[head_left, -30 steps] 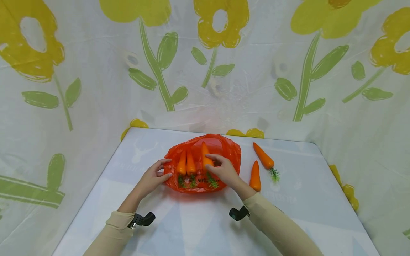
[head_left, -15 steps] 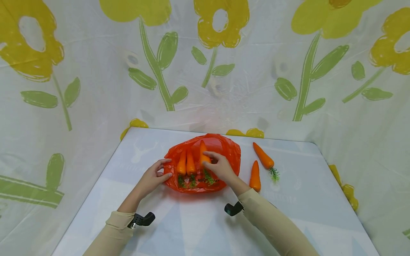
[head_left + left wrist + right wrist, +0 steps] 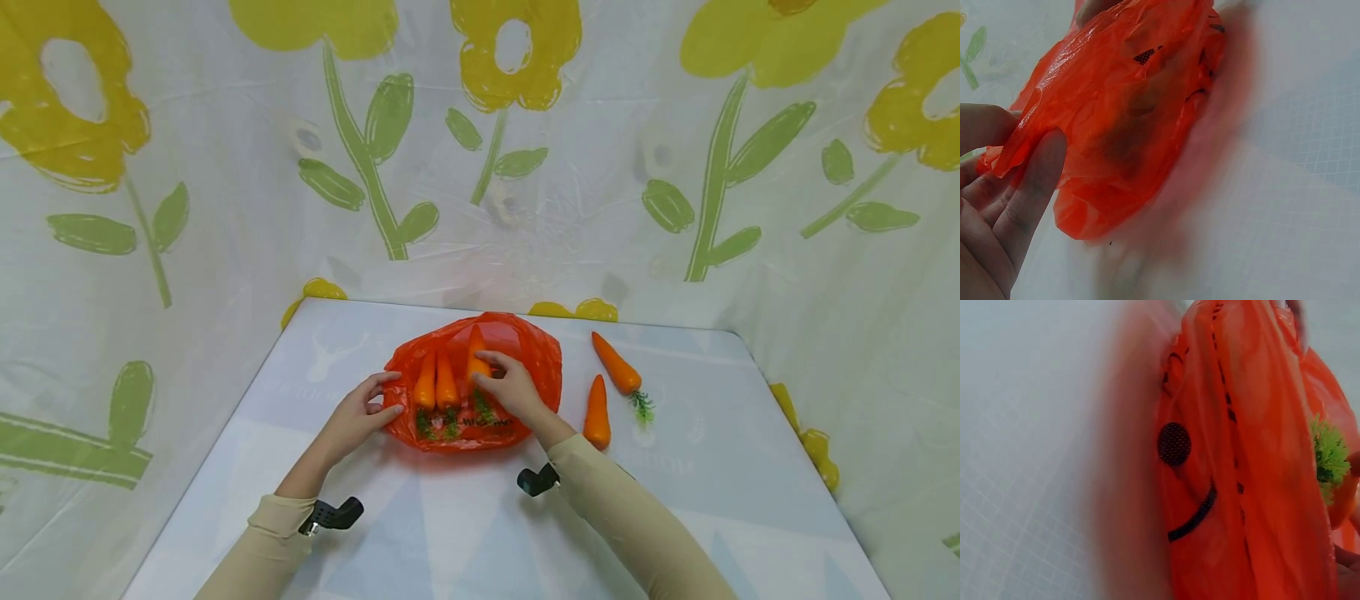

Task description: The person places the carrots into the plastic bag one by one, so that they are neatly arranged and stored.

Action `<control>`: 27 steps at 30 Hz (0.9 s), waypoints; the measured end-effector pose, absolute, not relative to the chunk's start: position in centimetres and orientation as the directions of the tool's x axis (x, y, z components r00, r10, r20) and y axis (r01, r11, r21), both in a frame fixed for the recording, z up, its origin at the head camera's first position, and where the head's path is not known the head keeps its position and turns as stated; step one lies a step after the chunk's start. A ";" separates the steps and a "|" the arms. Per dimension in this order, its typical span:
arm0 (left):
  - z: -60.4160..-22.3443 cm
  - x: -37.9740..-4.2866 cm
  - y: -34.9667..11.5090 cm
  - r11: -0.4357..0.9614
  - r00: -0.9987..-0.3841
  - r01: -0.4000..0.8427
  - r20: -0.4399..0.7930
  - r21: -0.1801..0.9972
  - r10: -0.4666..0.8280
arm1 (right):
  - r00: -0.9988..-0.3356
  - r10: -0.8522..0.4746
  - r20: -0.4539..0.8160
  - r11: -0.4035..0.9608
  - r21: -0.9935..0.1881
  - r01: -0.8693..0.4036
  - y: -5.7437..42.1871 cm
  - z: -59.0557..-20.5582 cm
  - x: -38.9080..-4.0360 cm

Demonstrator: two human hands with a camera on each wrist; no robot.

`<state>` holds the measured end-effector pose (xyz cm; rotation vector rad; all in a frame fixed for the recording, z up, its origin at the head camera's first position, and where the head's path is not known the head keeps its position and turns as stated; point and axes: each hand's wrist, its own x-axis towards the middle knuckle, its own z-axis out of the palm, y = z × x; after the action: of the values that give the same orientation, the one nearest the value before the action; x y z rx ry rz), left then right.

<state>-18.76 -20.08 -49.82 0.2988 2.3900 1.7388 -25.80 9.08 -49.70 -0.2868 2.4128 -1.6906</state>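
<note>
An orange-red plastic bag [image 3: 538, 358] lies wide-mouthed on the table in the head view. My left hand [image 3: 358, 423] pinches its left edge between thumb and fingers; the left wrist view shows the film [image 3: 1116, 112] bunched there. Two orange carrots [image 3: 447, 383] with green tops lie side by side within the bag. My right hand [image 3: 519, 392] reaches into the bag and grips a third carrot [image 3: 476, 343], tip pointing away from me, just right of that pair. That carrot's leafy top [image 3: 1330, 453] shows over the bag's rim in the right wrist view.
To the right of the bag, two more carrots lie on the white patterned table [image 3: 697, 500]: one with a green top [image 3: 617, 364] farther back, another [image 3: 597, 414] nearer, no leaves showing. A flower-printed curtain [image 3: 585, 233] hangs behind and at the sides.
My right hand and the carrot it holds have shifted slightly left and away from me, closer to the pair in the bag. The left hand stays on the bag's edge.
</note>
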 end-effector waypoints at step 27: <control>-49.9 -19.0 -19.9 0.289 -0.964 0.066 -0.014 0.955 0.267 | -0.930 -0.334 -0.151 0.417 -0.909 -0.002 8.3 -51.5 -25.8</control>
<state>-18.95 -19.90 -49.90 0.3106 2.3798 1.7507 -25.78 8.29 -51.49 -0.2911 2.3673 -1.5182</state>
